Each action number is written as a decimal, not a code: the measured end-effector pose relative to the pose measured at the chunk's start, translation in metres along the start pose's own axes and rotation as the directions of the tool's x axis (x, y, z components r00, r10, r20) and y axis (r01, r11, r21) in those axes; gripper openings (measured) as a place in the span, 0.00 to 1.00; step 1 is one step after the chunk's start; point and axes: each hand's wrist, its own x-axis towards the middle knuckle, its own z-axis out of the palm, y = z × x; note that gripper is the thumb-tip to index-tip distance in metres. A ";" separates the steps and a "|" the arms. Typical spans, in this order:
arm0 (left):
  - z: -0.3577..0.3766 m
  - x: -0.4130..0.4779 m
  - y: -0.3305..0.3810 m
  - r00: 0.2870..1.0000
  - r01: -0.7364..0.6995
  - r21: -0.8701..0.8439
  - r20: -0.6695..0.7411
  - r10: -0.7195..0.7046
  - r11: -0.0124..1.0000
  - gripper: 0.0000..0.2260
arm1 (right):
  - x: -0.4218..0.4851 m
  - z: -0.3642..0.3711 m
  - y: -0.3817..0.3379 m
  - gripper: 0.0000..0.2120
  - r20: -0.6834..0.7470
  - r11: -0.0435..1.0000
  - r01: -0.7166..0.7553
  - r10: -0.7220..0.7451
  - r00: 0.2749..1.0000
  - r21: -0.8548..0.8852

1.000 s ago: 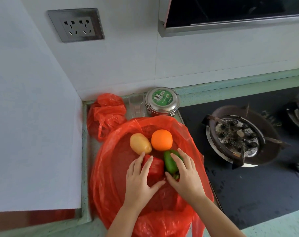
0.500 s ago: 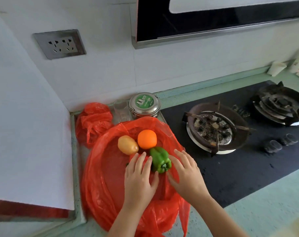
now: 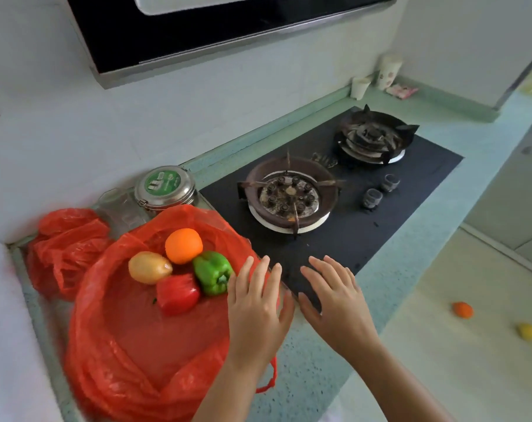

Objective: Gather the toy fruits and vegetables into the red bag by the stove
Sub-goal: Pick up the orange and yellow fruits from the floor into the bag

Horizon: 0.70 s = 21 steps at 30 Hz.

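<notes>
Both hands are held flat with fingers spread, nothing gripped: the left hand (image 3: 255, 312) over the right rim of the red bag (image 3: 130, 345), the right hand (image 3: 334, 306) over the near edge of the stove (image 3: 350, 239). Four toys are clustered inside the bag: orange (image 3: 184, 245), potato (image 3: 149, 267), red pepper (image 3: 177, 293) and green pepper (image 3: 213, 272), which is laid on its side, stem end turned toward the camera
</notes>
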 end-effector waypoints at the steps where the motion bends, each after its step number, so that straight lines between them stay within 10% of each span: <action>1: 0.003 0.001 0.007 1.000 -0.020 -0.014 0.008 0.020 1.000 0.18 | -0.005 -0.004 0.006 0.18 -0.012 1.000 -0.029 0.029 1.000 0.001; 21: 0.083 0.017 0.223 0.900 -0.374 -0.241 0.139 0.413 0.896 0.23 | -0.112 -0.113 0.179 0.19 -0.310 0.898 -0.439 0.411 0.858 -0.025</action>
